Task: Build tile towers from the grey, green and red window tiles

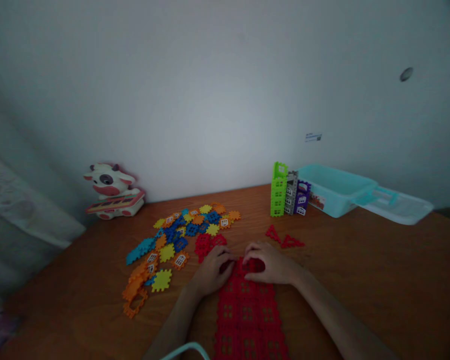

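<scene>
A flat panel of joined red window tiles (247, 312) lies on the wooden table, running from the near edge up to my hands. My left hand (214, 270) has its fingers curled against the panel's far left corner. Across from it, my right hand (272, 262) grips a red tile (246, 267) at the far edge, thumb and fingers bent round it. Part of that tile is hidden by the fingers. Loose red tiles (204, 245) rest just beyond my left hand. Two red triangle pieces (291, 242) lie past my right hand.
Orange, yellow and blue tiles (167, 252) are scattered to the left. A toy cow with a keyboard (112, 192) sits at the back left. Green, grey and purple tile towers (278, 192) stand at the back right beside an open turquoise box (335, 187). A white wall rises behind.
</scene>
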Demonstrator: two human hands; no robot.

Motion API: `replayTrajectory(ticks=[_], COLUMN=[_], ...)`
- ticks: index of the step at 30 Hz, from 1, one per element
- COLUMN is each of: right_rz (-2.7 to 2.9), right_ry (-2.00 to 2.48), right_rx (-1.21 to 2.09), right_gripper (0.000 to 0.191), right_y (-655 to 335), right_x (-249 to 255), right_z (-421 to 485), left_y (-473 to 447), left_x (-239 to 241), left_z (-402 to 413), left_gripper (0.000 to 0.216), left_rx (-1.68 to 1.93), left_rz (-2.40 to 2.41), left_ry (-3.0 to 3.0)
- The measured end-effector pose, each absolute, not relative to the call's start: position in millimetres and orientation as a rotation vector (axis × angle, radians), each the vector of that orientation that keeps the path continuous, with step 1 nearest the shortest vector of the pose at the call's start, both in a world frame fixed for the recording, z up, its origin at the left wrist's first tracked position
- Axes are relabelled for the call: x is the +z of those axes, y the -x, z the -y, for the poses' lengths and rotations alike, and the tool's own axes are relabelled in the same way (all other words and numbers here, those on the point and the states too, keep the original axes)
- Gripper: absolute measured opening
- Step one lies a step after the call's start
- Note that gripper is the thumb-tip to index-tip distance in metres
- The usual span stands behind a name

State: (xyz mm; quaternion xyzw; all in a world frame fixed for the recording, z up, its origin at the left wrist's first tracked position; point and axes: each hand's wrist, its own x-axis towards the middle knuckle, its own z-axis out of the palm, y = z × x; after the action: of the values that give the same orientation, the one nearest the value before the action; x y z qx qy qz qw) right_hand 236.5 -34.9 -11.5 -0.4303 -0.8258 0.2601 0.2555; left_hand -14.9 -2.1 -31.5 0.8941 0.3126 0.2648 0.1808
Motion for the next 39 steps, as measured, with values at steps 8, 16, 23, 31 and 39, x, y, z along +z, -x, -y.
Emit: replayTrajectory(ticks=[8,16,23,31,39], right_rz=[2.232,2.257,2.177,2.195,2.220], right_ry=[1.157,1.208,1.212,1.288,1.319], right_rx=[0.758,0.682,0.725,0.665,0.673], right_gripper=[0.022,0.020,0.026,0.059,0.057], right_y=[-236,-232,-233,-229,-229], right_x=[-16,-22,-25,-23,-23], right_z=[31,28,28,30,29], left_y=[13,14,15,15,15], left_x=[-27,-29,-29,-29,-28], left_z=[2,3,3,3,4], left_gripper=[0.020,0.020,0.025,0.030,0.028], left_rx=[0.708,0.654,0.610,0.628,0.668], left_rz=[-0.908,-0.891,-0.889,-0.876,-0.866], left_ry=[-2.516,-2.518,-2.506,-2.515,-2.550])
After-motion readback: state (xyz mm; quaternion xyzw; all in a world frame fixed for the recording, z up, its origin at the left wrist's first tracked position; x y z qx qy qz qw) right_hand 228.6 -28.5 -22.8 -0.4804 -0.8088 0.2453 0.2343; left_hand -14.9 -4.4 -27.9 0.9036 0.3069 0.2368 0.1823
